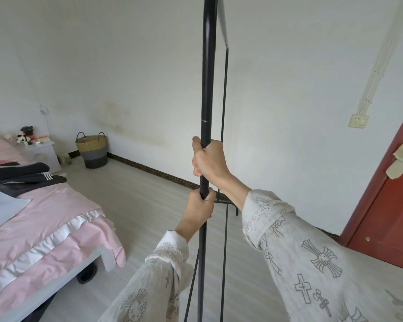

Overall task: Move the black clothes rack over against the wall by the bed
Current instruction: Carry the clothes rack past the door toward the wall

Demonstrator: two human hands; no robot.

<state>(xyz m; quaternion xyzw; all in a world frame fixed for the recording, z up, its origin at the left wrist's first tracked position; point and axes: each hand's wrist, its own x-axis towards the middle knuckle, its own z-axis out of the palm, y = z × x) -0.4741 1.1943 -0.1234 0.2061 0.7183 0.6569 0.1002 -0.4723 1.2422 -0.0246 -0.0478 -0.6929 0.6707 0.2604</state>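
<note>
The black clothes rack [207,89] stands upright right in front of me, its near pole running from the top of the frame down to the floor. A thinner far pole and part of the rack's base show just behind it. My right hand [207,159] is wrapped around the near pole at mid height. My left hand [200,209] grips the same pole just below it. The bed [44,219] with a pink cover lies at the left. The white wall [137,89] runs behind the rack.
A woven basket [91,149] sits in the far corner beside a white nightstand [43,152] carrying toys. Dark clothes [21,175] lie on the bed. A red door [386,201] is at the right, with a wall socket [358,120] near it. Bare pale floor [135,205] lies between bed and wall.
</note>
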